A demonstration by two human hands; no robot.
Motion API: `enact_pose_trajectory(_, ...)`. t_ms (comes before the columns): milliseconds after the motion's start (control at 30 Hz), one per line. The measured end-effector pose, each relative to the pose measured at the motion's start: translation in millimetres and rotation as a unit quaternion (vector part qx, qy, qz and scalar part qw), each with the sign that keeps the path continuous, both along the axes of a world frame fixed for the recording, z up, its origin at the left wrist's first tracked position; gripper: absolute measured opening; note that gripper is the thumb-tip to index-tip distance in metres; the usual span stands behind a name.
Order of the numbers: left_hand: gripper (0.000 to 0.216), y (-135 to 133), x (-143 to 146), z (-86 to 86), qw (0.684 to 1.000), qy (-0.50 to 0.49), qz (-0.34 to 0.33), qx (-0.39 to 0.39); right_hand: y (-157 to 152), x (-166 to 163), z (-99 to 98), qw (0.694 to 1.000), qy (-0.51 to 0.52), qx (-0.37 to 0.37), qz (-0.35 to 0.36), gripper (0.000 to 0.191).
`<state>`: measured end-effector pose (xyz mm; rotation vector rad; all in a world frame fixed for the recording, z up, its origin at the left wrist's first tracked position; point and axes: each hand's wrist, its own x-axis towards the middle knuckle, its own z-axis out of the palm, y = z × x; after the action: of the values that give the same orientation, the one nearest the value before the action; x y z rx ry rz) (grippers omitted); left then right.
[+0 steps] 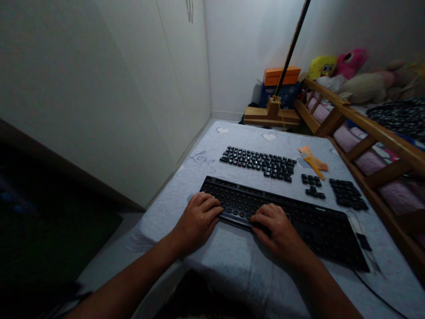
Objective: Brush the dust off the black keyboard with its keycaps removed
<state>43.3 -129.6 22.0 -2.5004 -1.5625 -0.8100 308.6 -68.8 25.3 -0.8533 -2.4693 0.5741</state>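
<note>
A black keyboard (242, 204) with its keycaps off lies across the cloth, its round key posts showing. My left hand (199, 217) is closed on its front left corner, fingers over the lower rows and thumb by the front edge. At the front edge near the middle, my right hand (274, 228) is bent with thumb and fingers drawn together. Something dark shows beneath those fingers, but I cannot tell what it is. Behind the keyboard, loose black keycaps (257, 160) are laid out in rows. Smaller keycap groups (311, 180) and a number-pad block (347, 193) sit to the right.
An orange brush (314, 165) lies on an orange cloth (320, 165) at the back right. A clear plastic piece (363, 239) is by the keyboard's right end, where a cable (375, 292) runs off. A wooden bed rail (375, 128) borders the right; a white cabinet (133, 88) stands left.
</note>
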Motion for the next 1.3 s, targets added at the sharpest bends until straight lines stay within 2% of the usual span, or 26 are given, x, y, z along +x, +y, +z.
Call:
enact_pose_trajectory(267, 0.016, -8.2, 4.0, -4.6, 0.995, 0.054, -0.027, 0.076, 0.6, -0.9, -0.8, 1.0, 0.005, -0.002, 0.015, 0.013)
enact_pose_trajectory(633, 0.016, -9.9, 5.4, -10.3, 0.995, 0.074, -0.026, 0.058, -0.3, -2.8, 0.1, 1.0, -0.01, 0.002, 0.01, 0.014)
enact_pose_trajectory(1000, 0.019, -15.1, 6.4, -14.8, 0.991, 0.11, -0.012, 0.082, 1.5, -2.8, -6.0, 1.0, -0.009, 0.014, 0.015, 0.015)
enact_pose_trajectory(1300, 0.02, -15.1, 7.9, -12.9, 0.99, 0.118, -0.013, 0.075, 4.7, -4.9, -9.6, 0.998, -0.034, 0.04, 0.018, 0.014)
